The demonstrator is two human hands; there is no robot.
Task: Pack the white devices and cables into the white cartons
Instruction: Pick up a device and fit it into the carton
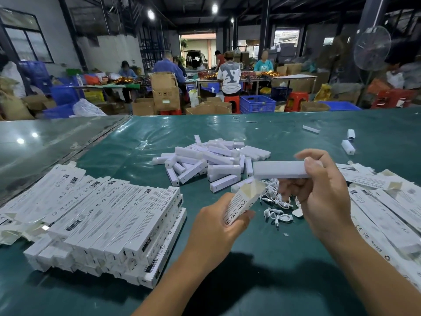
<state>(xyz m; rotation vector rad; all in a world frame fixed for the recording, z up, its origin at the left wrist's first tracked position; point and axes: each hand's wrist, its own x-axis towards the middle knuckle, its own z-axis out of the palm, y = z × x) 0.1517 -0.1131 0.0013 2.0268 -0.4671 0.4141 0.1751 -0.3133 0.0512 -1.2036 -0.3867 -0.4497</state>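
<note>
While its far end is covered by curled fingers, the white device (281,169) sits pinched in the right hand (319,190), level above the cables (276,202). Just below, the left hand (218,224) grips an open-flapped carton (243,201), its lower end hidden. Whether the right palm also holds a cable is unclear. Closed cartons (109,222) crowd the green surface (262,258) at left.

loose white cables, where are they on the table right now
In the head view the loose white cables lie on the green table right of centre, just below the pile of white devices, between the left hand and right hand.
</note>
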